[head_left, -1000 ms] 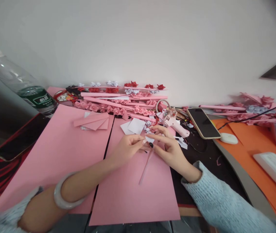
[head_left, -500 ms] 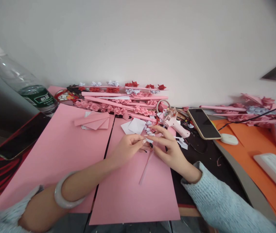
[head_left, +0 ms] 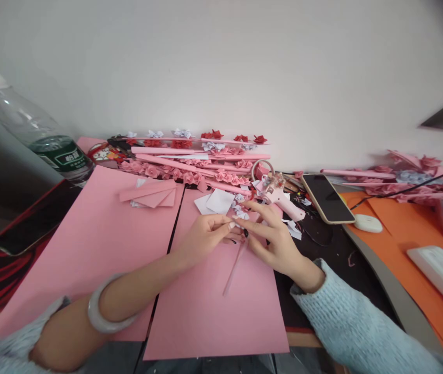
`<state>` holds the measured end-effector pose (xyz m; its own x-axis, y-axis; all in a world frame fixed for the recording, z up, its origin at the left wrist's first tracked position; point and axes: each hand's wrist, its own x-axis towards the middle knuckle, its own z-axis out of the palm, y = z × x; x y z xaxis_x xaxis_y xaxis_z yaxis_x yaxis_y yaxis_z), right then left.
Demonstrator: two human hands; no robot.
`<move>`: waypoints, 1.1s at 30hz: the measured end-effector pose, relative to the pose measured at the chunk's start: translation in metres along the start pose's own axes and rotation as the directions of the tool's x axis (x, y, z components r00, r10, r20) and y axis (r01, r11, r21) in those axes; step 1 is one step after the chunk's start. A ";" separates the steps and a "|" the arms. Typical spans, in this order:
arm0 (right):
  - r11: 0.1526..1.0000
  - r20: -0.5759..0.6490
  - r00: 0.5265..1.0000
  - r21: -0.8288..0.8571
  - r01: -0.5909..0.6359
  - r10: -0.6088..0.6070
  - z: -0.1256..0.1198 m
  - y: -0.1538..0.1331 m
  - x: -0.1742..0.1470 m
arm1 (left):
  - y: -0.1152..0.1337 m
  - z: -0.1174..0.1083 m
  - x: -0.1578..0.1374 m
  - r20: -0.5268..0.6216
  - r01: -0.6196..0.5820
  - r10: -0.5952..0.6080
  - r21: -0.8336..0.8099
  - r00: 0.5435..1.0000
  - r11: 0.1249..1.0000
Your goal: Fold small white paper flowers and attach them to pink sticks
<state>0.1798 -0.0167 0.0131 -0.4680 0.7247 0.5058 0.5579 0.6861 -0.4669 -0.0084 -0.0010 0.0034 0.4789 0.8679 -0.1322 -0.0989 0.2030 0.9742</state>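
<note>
My left hand (head_left: 206, 236) pinches a small piece of white paper (head_left: 237, 224) between thumb and fingers over the right-hand pink sheet (head_left: 213, 317). From the other side, the thumb and a finger of my right hand (head_left: 274, 236) close on the same piece, while its other fingers stay raised. The fingertips cover most of the paper. Below them a thin pale stick (head_left: 230, 278) lies on the sheet. Just beyond my hands are white paper squares (head_left: 219, 201) and small folded white flowers (head_left: 239, 206).
A pink glue gun (head_left: 286, 202) and a phone (head_left: 327, 198) lie to the right. Paper flowers and rolled pink stems (head_left: 178, 163) line the wall. Folded pink papers (head_left: 155, 195) rest on the left sheet (head_left: 100, 234); a water bottle (head_left: 61, 150) stands far left.
My right thumb has shifted slightly to the right, and less of the white paper shows between the fingertips. The things around my hands have stayed put.
</note>
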 end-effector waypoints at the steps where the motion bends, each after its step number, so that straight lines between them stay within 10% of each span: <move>1: 1.000 0.000 1.000 -0.013 0.015 -0.015 0.000 0.000 0.000 | 0.000 0.000 0.000 0.003 -0.003 0.003 -0.002 1.000 1.000; 33: 0.997 0.003 1.000 0.074 0.023 -0.024 -0.003 -0.002 -0.001 | 0.005 0.000 -0.002 0.069 -0.037 0.034 0.040 0.997 0.999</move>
<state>0.1809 -0.0193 0.0155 -0.4831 0.7084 0.5146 0.4946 0.7058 -0.5073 -0.0095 -0.0022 0.0084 0.5344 0.8408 -0.0862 -0.0814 0.1527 0.9849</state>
